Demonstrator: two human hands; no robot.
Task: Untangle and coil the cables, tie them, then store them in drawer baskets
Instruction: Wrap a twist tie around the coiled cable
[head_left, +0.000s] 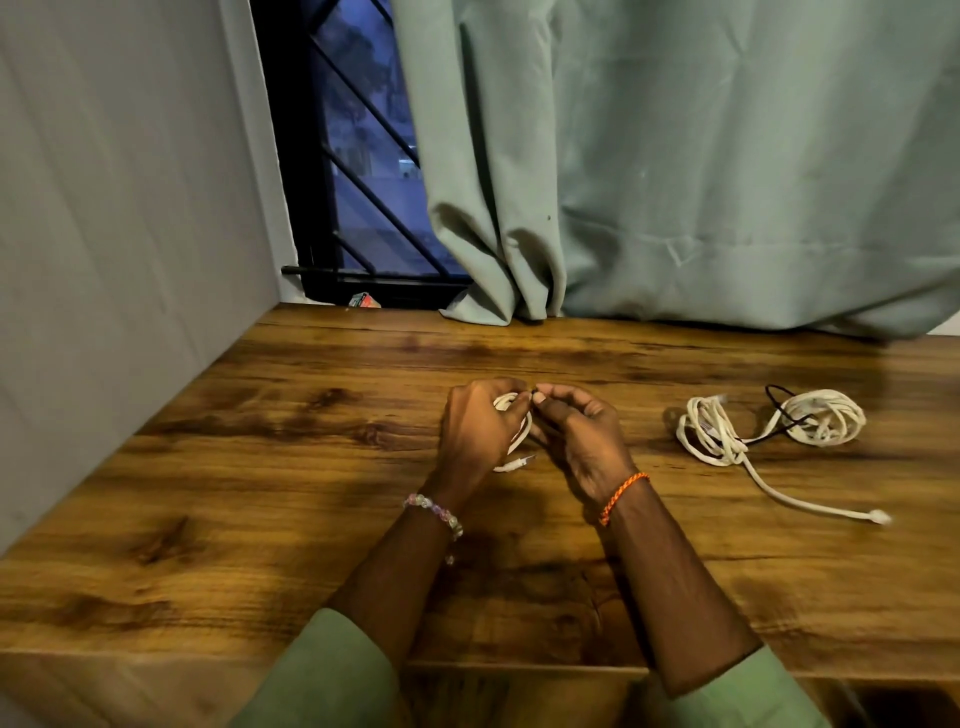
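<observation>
Both grips are closed on the same small coil: my left hand (480, 428) wraps its curled fingers round the coiled white cable (519, 431), and my right hand (582, 434) pinches something dark and thin at the coil's top, thumb and forefinger pressed together; I cannot tell what it is. One plug end (524, 460) pokes out below the left hand. I see the coil held just above the worktop (260, 467), near its middle. Well to the right lies a second white cable (769, 423), loosely heaped, tangled with a thin black cord (779, 410), its tail trailing nearer to a connector (879, 517).
</observation>
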